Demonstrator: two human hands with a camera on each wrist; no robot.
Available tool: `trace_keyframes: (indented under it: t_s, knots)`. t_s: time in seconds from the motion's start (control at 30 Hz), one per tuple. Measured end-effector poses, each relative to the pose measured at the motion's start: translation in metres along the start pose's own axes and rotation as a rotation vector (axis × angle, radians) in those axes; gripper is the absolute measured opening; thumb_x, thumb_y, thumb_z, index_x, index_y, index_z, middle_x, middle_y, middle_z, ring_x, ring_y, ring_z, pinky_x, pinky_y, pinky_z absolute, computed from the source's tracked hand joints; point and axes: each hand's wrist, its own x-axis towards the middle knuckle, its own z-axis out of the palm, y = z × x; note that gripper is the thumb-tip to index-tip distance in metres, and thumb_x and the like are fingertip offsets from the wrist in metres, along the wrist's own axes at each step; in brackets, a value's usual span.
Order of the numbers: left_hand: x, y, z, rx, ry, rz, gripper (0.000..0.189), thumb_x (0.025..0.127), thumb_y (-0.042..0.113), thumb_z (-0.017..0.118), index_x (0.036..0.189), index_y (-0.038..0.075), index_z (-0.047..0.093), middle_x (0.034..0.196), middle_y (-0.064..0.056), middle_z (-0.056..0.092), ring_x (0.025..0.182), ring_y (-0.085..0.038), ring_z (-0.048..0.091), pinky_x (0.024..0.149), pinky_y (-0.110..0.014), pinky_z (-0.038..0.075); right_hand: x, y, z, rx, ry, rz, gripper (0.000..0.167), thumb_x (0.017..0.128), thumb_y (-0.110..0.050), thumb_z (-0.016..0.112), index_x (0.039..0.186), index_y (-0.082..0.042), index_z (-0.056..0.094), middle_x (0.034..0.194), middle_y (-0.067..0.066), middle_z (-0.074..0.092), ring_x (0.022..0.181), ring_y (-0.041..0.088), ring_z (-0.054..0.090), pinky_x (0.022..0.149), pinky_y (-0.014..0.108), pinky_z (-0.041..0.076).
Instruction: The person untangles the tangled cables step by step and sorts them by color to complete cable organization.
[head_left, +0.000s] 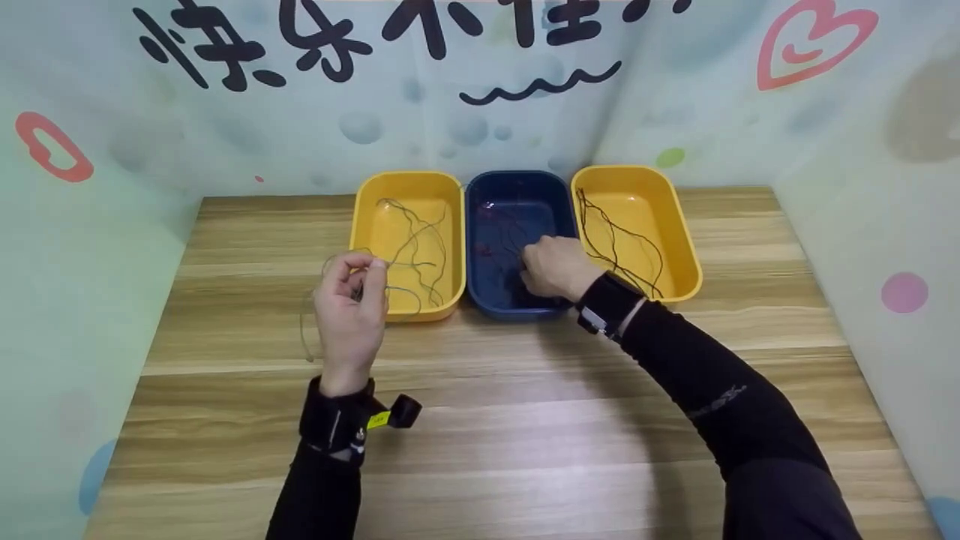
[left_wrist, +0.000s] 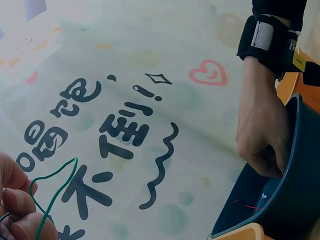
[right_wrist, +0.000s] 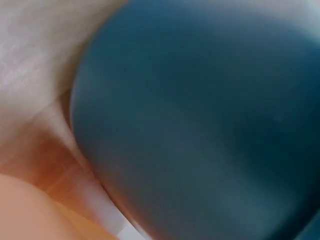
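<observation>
My left hand [head_left: 351,311] pinches a thin green wire [left_wrist: 62,187] between thumb and fingers, beside the left yellow tray. Loops of the wire hang around that hand. The left yellow tray [head_left: 409,178] holds several tangled green wires [head_left: 442,251]. My right hand [head_left: 556,266] reaches into the dark blue tray [head_left: 517,177], knuckles up. Its fingertips are hidden behind the hand and tray wall, so I cannot tell what they hold. Thin red wires [head_left: 484,251] lie in the blue tray. In the right wrist view, the tray's blue wall [right_wrist: 190,120] fills most of the picture.
A second yellow tray [head_left: 679,247] with black wires [head_left: 622,232] stands against the blue tray's right side. All three trays sit in a row on the wooden table [head_left: 487,420], before a printed backdrop [head_left: 405,112]. Backdrop panels also border both sides.
</observation>
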Motion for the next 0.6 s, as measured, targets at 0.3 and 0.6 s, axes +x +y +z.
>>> trace_keyframes:
  t_s: [0.3, 0.6]
  knots:
    - [0.000, -0.003, 0.002, -0.017, -0.009, -0.018, 0.005, 0.093, -0.001, 0.055, 0.089, -0.003, 0.057, 0.052, 0.010, 0.045, 0.044, -0.002, 0.038, 0.041, -0.017, 0.029, -0.001, 0.001, 0.001, 0.029, -0.026, 0.018, 0.036, 0.087, -0.038, 0.064, 0.082, -0.003, 0.068, 0.085, 0.020, 0.069, 0.078, 0.037, 0.067, 0.067, 0.051, 0.055]
    - [0.000, -0.004, 0.002, 0.024, -0.033, 0.001, 0.009, 0.094, 0.000, 0.055, 0.089, -0.007, 0.056, 0.053, 0.010, 0.045, 0.045, -0.003, 0.039, 0.042, -0.017, 0.030, -0.011, 0.006, -0.003, 0.074, 0.086, -0.033, 0.030, 0.087, -0.036, 0.065, 0.084, -0.006, 0.068, 0.082, 0.017, 0.070, 0.077, 0.037, 0.068, 0.063, 0.051, 0.054]
